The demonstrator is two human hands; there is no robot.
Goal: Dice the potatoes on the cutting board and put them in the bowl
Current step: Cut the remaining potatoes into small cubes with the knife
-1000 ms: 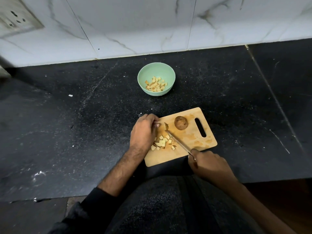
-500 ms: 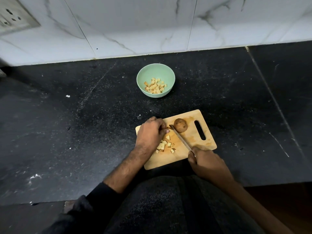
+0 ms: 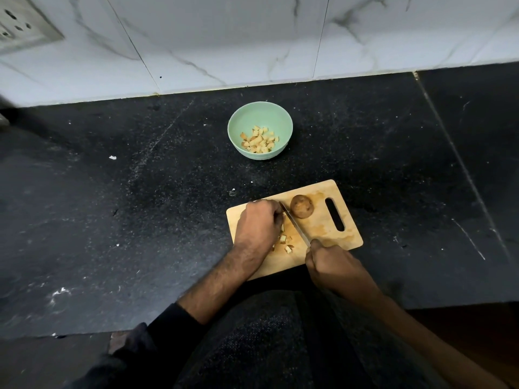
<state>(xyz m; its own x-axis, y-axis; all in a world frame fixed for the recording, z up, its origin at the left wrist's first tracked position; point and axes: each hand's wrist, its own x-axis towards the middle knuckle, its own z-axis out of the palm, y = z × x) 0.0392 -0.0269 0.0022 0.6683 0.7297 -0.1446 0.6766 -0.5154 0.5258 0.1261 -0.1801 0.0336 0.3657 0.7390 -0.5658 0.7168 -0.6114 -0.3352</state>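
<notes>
Potato: one whole, skin on, point(image 3: 301, 206) sits on the board point(image 3: 323, 228) just right of the blade; a piece being cut is hidden under the left hand.
Left hand: point(image 3: 259, 223) fingers curled down over that piece, tips touching or just beside the knife; the grip itself is hidden.
Right hand: point(image 3: 334, 265) clenched round the handle of the knife point(image 3: 295, 227).
Dice: a few point(image 3: 285, 242) lie by the left wrist; more are in the bowl point(image 3: 259, 116), well apart from the board.
Risk, fingers: blade so near the fingertips could nick them if the piece slips.
Risk, roll: the whole potato may roll if bumped.
Risk, spill: loose dice could be swept onto the counter point(image 3: 140, 192).
</notes>
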